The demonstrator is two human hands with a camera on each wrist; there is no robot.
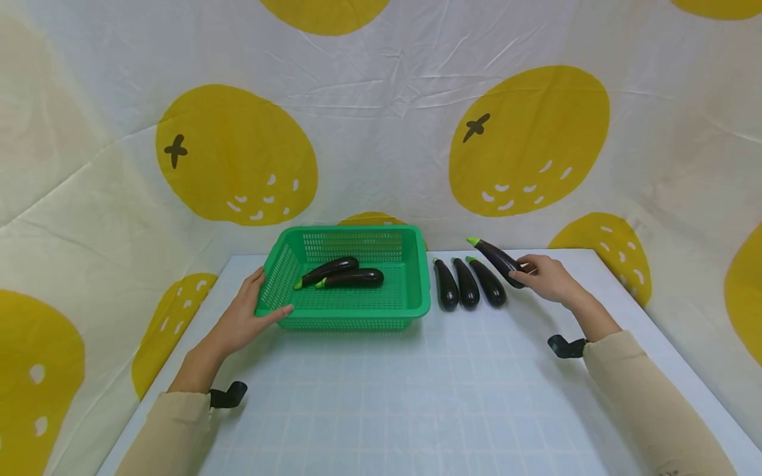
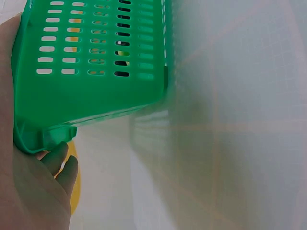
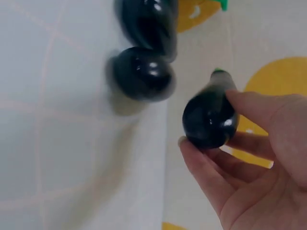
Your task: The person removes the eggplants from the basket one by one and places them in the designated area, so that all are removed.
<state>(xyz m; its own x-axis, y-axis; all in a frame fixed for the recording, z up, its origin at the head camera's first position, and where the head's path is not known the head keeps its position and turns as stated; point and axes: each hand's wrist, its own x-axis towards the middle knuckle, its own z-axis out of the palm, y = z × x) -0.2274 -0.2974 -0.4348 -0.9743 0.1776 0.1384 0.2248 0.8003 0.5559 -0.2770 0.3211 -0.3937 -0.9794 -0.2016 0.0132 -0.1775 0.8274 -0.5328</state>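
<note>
Sleeves (image 1: 655,403) up front, left hand (image 1: 241,319) grips basket (image 1: 357,313), right hand (image 1: 548,276) pinches an eggplant (image 1: 497,258) near its fat end. Could slip if that pinch loosens tbh.

A makeshift, booth-like enclosure is formed by creased white cloth (image 1: 411,158) printed with large yellow fruits (image 1: 237,155), which hangs behind the desk (image 1: 381,403) and along both its sides. The desk top is pale and faintly checked. The cloth hides the surroundings; whether home, lab or workshop cannot be told.
</note>
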